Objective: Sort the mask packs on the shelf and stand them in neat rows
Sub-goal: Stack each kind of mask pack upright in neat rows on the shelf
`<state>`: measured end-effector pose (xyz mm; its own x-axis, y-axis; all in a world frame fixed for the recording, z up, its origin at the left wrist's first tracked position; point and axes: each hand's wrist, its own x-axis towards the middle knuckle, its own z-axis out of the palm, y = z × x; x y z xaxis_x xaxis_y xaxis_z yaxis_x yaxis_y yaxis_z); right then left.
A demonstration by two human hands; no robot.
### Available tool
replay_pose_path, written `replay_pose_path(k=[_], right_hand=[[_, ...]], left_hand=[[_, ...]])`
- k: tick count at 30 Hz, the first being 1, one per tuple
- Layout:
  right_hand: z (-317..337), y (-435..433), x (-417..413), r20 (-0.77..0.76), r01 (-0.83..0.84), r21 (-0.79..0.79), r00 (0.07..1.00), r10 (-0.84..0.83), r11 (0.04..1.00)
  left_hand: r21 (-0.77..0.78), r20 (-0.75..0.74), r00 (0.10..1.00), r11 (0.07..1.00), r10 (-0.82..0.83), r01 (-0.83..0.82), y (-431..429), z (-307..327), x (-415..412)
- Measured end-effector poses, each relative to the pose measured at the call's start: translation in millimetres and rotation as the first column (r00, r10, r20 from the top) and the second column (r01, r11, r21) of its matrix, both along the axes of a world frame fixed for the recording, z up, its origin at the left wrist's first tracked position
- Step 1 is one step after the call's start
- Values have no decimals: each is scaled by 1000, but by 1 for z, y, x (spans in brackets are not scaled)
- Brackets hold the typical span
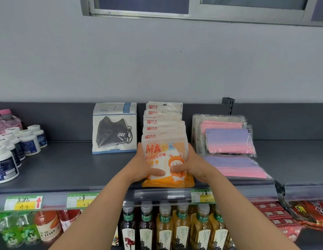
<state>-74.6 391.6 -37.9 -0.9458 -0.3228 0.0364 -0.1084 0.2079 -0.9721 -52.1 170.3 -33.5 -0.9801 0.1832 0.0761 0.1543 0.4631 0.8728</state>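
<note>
A row of several orange-and-white "MASK" packs (164,150) stands upright at the middle of the grey shelf (66,166), one behind another. My left hand (148,167) grips the left side of the front pack and my right hand (188,166) grips its right side, thumbs on its face. Left of the row, black mask packs (114,129) stand against the back. To the right, pink-and-purple mask packs (227,139) lean against the back panel, and another such pack (236,167) lies flat in front of them.
White pill bottles (14,147) stand at the shelf's left end, with pink-capped bottles (7,120) behind. Price tags (81,200) line the shelf's front edge. Drink bottles (182,226) fill the shelf below, and red snack packs (287,219) lie at lower right.
</note>
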Motion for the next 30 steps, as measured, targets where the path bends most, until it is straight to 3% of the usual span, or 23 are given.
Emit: replay_pose_path(k=[12, 19, 25, 30], right_hand=[[13, -5, 5, -46, 24, 110, 999, -19, 994], [21, -1, 8, 44, 17, 69, 999, -21, 997], [36, -4, 9, 62, 138, 44, 988, -141, 989], [65, -8, -4, -2, 220, -44, 975, -220, 974]], left_hand=[[3, 23, 999, 999, 44, -44, -2, 4, 8], [107, 49, 997, 992, 63, -68, -1, 9, 13], [179, 75, 989, 974, 125, -136, -2, 22, 8], [239, -25, 969, 943, 245, -232, 2, 55, -4]])
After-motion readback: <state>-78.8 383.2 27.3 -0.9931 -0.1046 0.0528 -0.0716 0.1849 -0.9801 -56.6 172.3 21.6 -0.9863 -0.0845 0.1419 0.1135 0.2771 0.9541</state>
